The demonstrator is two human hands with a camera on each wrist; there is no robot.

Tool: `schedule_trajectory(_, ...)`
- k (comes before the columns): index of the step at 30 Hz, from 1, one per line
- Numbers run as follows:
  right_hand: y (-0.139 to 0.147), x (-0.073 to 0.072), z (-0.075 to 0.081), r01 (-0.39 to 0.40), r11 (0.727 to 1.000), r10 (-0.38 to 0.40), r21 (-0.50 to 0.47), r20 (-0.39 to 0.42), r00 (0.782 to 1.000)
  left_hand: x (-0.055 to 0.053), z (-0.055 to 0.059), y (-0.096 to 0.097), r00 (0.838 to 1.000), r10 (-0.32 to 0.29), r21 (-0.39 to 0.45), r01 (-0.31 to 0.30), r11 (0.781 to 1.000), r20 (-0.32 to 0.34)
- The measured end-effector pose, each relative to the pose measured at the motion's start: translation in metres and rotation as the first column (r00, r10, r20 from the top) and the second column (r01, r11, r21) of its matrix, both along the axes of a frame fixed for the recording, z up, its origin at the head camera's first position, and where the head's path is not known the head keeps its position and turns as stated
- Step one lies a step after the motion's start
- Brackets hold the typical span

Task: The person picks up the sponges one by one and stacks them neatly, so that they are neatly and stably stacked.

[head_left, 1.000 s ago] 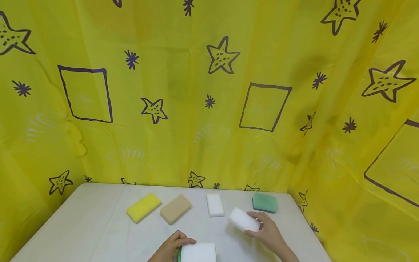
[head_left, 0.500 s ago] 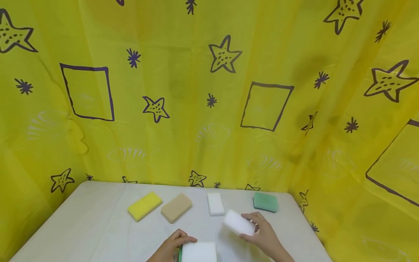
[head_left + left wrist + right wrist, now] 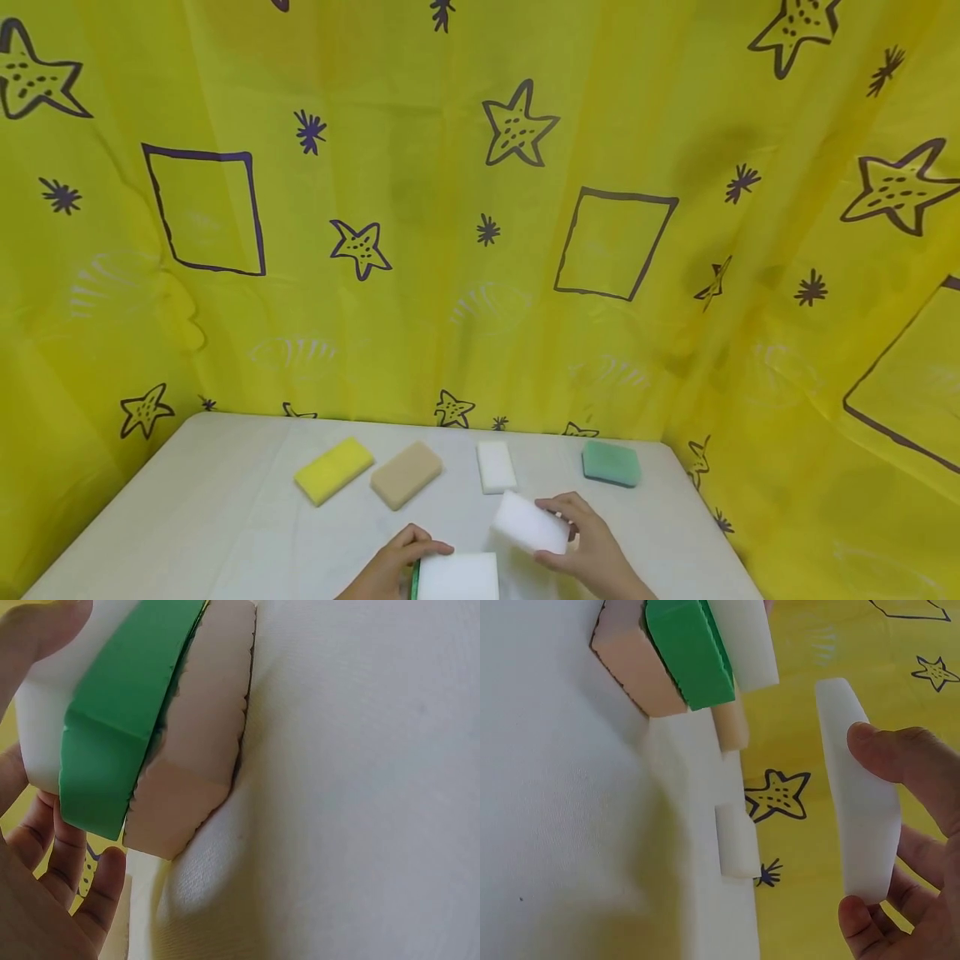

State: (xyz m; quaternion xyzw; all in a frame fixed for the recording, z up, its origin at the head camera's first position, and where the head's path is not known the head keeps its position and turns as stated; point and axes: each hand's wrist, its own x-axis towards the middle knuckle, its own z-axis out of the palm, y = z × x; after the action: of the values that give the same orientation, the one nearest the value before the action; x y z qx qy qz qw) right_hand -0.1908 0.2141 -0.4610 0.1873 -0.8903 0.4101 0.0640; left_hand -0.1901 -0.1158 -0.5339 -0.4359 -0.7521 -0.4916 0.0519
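Note:
Near the table's front edge stands a stack of sponges: a pinkish-beige sponge (image 3: pixel 196 727) at the bottom, a green sponge (image 3: pixel 120 712) on it, a white sponge (image 3: pixel 459 577) on top. My left hand (image 3: pixel 390 568) grips that top white sponge by its left side, thumb and fingers on opposite edges. To the right of the stack, my right hand (image 3: pixel 588 542) pinches a second white sponge (image 3: pixel 529 522) between thumb and fingers. This one is tilted and held in the air, apart from the stack. The stack's lower layers are mostly hidden in the head view.
Along the back of the white table (image 3: pixel 225 508) lie a yellow sponge (image 3: pixel 334 471), a tan sponge (image 3: pixel 407 475), a small white sponge (image 3: pixel 497 467) and a green sponge (image 3: pixel 611 463). A yellow patterned curtain (image 3: pixel 420 333) hangs behind the table and at its sides.
My right hand has moved left and slightly toward me with its white sponge, closer to the stack. My left hand has stayed in place on the stack.

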Motion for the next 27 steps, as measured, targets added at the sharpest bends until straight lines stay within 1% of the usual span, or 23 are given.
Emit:
schedule_trajectory(2,-0.002,0.002,0.001,-0.015,1.0,0.015,0.003,0.008,1.0,0.0,0.0,0.0,1.0,-0.001,-0.001,0.001,1.0,0.002)
schedule_trajectory(6,-0.005,0.005,0.002,-0.052,0.999,0.052,-0.002,0.028,0.998,-0.002,-0.002,0.0,1.0,-0.004,-0.001,0.004,1.0,-0.02)
schedule_trajectory(8,-0.006,0.006,0.002,-0.075,0.997,0.075,-0.004,0.021,0.997,-0.002,-0.003,0.0,1.0,-0.002,-0.003,0.002,1.0,-0.018)
schedule_trajectory(9,-0.007,0.007,0.001,-0.088,0.996,0.088,-0.009,0.006,0.996,-0.003,-0.004,0.0,1.0,-0.001,-0.005,0.001,1.0,-0.015)
schedule_trajectory(11,-0.008,0.007,-0.001,-0.122,0.992,0.121,-0.017,-0.057,0.991,-0.004,-0.004,0.0,1.0,0.003,-0.008,-0.003,1.0,-0.011)
schedule_trajectory(13,-0.01,0.008,-0.002,-0.142,0.99,0.14,-0.021,-0.076,0.987,-0.004,-0.004,0.001,1.0,0.007,-0.01,-0.007,1.0,-0.006)
schedule_trajectory(15,-0.011,0.009,-0.004,-0.164,0.986,0.161,-0.025,-0.092,0.983,-0.004,-0.004,0.001,1.0,0.014,-0.019,-0.014,1.0,0.013)
schedule_trajectory(16,-0.012,0.009,-0.003,-0.173,0.985,0.17,-0.027,-0.085,0.982,-0.003,-0.004,0.001,1.0,0.019,-0.023,-0.018,1.0,0.021)
schedule_trajectory(18,-0.014,0.01,-0.002,-0.176,0.984,0.175,-0.03,-0.023,0.984,-0.003,-0.004,0.001,0.998,0.029,-0.035,-0.028,0.999,0.049)
schedule_trajectory(20,-0.016,0.01,-0.001,-0.194,0.981,0.194,-0.032,-0.006,0.981,-0.002,-0.005,0.001,0.996,0.043,-0.047,-0.039,0.998,0.074)
schedule_trajectory(23,-0.02,0.01,0.001,-0.214,0.976,0.215,-0.032,0.031,0.976,-0.002,-0.005,0.001,0.996,0.05,-0.047,-0.047,0.998,0.068)
schedule_trajectory(27,-0.024,0.012,0.001,-0.245,0.969,0.247,-0.031,0.041,0.968,-0.002,-0.006,0.001,0.999,0.049,-0.032,-0.048,0.998,0.022)
